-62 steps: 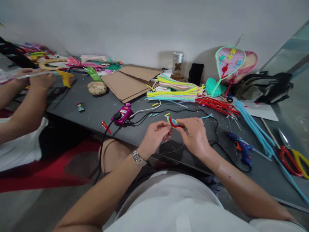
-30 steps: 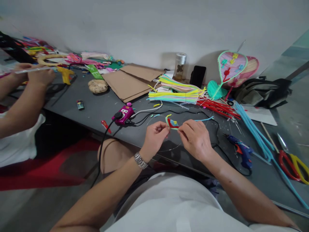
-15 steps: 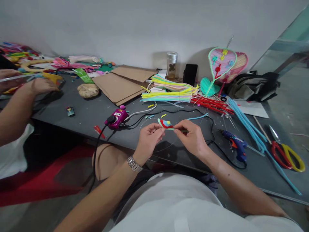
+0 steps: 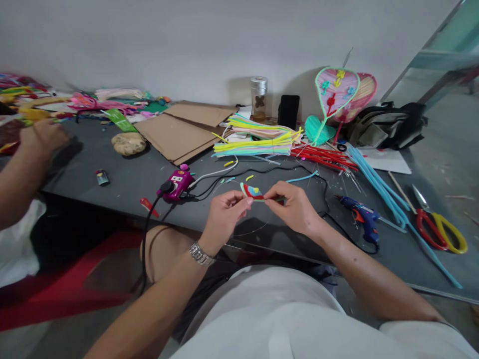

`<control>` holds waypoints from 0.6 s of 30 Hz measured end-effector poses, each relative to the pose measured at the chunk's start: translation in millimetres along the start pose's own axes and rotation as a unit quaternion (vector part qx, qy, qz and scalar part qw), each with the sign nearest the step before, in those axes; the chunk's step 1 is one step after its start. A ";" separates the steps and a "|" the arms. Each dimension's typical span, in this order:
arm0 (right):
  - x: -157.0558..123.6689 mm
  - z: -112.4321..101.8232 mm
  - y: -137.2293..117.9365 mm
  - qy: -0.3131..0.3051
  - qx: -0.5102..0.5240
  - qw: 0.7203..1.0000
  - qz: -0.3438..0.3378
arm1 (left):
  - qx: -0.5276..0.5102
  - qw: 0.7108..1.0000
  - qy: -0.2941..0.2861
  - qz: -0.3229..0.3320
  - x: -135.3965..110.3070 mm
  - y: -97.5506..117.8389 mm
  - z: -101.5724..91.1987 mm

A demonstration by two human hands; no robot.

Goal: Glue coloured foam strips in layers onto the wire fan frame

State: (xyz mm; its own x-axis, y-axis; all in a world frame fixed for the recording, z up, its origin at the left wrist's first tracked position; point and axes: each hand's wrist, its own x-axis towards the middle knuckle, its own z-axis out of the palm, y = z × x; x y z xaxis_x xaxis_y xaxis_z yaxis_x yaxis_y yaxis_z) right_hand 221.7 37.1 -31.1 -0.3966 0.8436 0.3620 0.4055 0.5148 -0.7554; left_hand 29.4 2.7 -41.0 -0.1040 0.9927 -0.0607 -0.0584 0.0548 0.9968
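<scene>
Between my hands is a small arched pipe-cleaner piece [image 4: 253,192] with bands of light green, red and blue and a yellow middle. My left hand [image 4: 226,215], with a metal watch above it, pinches the left end of the piece. My right hand [image 4: 294,207] pinches the light green strip along its lower edge at the right. The fingertips cover both ends of that strip. Beyond the hands lie short yellow and blue pipe-cleaner offcuts, one a yellow bit [image 4: 249,178]. A blue glue gun [image 4: 361,217] rests to the right of my right hand.
Pipe-cleaner bundles [image 4: 258,146], cardboard [image 4: 179,132] and a bottle [image 4: 259,99] stand toward the wall. Scissors [image 4: 436,224] and blue stems [image 4: 381,182] lie right; a purple power socket [image 4: 176,184] with cables sits left. A co-worker's hand [image 4: 43,137] is at far left.
The view has shifted slightly, so the table things sit a little further left. The piece is tilted a bit more toward me. Both my hands keep their pinch. The co-worker's hand has moved.
</scene>
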 end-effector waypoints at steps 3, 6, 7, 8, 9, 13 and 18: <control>3.0 -7.7 -0.4 -0.041 -0.004 0.999 -0.034 | 0.007 0.999 -0.034 0.000 -1.0 1.5 -3.8; 6.7 -14.5 -0.4 -0.085 0.008 0.994 -0.065 | -0.008 0.998 -0.066 -0.011 -2.6 3.9 -6.7; 7.8 -16.0 -0.2 -0.096 0.014 0.992 -0.075 | -0.014 0.997 -0.076 -0.017 -3.1 5.1 -7.4; 8.6 -17.1 0.1 -0.104 0.022 0.991 -0.085 | -0.019 0.996 -0.085 -0.023 -3.7 6.2 -8.0; 9.3 -17.9 0.6 -0.108 0.032 0.989 -0.093 | -0.023 0.995 -0.094 -0.028 -4.1 7.3 -8.6; 10.3 -19.7 1.7 -0.128 0.098 0.983 -0.091 | -0.031 0.991 -0.127 -0.043 -4.7 9.7 -11.4; 10.9 -22.4 1.2 -0.173 0.179 0.968 -0.037 | -0.012 0.986 -0.161 -0.037 -4.3 10.2 -14.5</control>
State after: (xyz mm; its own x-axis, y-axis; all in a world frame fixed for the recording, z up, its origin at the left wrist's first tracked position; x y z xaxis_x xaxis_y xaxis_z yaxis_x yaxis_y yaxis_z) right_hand 236.4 50.3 -15.8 -0.6905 0.6732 0.2645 0.0789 0.4336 -0.8976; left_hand 14.9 -2.6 -31.3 0.2220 0.9688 -0.1106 -0.0771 0.1305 0.9884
